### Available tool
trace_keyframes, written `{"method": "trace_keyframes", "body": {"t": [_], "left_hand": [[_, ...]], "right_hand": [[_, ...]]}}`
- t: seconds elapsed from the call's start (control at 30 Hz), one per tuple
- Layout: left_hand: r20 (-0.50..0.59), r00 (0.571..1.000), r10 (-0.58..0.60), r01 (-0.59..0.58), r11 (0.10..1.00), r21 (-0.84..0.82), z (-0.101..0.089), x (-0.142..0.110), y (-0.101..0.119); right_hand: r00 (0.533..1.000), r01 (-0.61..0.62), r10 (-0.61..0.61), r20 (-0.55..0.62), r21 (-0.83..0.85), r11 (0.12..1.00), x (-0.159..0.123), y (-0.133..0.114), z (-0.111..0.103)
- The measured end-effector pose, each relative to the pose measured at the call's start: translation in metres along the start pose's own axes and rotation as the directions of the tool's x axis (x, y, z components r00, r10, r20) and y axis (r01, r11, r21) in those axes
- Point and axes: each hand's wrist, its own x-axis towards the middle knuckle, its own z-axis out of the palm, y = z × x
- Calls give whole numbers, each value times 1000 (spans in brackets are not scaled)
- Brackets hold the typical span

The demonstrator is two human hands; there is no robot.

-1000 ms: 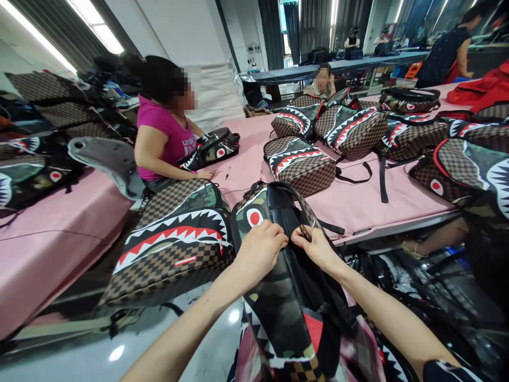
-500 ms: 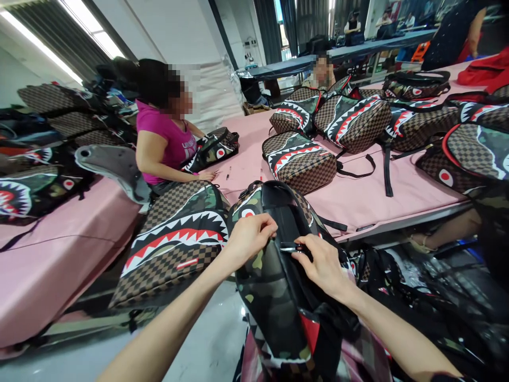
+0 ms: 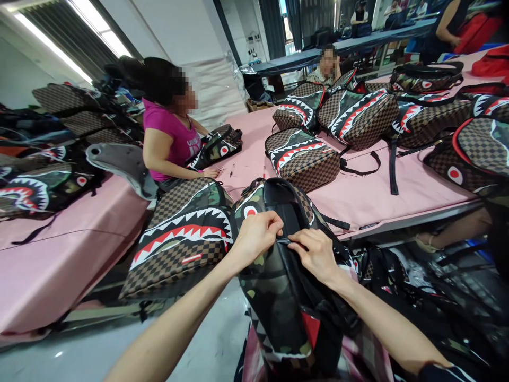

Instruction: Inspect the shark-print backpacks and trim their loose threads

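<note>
A camouflage backpack (image 3: pixel 274 297) with a shark-mouth print and a black back panel stands upright in front of me. My left hand (image 3: pixel 256 236) is closed, gripping the bag's upper edge beside the black panel. My right hand (image 3: pixel 316 254) is closed in a pinch on a small dark tool (image 3: pixel 284 241), perhaps snips, whose tip lies against the panel between my two hands. A second shark-mouth backpack (image 3: pixel 181 241), brown checkered, leans just to the left of the one I hold.
Pink-covered tables (image 3: pixel 358 199) carry several more shark-print backpacks (image 3: pixel 304 159). A person in a pink shirt (image 3: pixel 169 135) sits at the table to the left with a bag; other people sit farther back. More bags are piled on the floor at right (image 3: pixel 429 286).
My right hand has moved up and left, bringing the small tool closer to my left hand. My left hand has kept its grip on the bag's edge.
</note>
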Motion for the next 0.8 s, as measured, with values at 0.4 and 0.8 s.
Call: {"method": "trace_keyframes", "body": {"t": [0.4, 0.8], "left_hand": [[-20, 1000, -9, 9, 1000, -28, 3, 1, -3], [-28, 1000, 1, -1, 1000, 1, 3, 1, -1]], "right_hand": [[1000, 24, -23, -16, 28, 999, 1, 2, 1], [1000, 20, -20, -3, 27, 999, 2, 2, 1]]}}
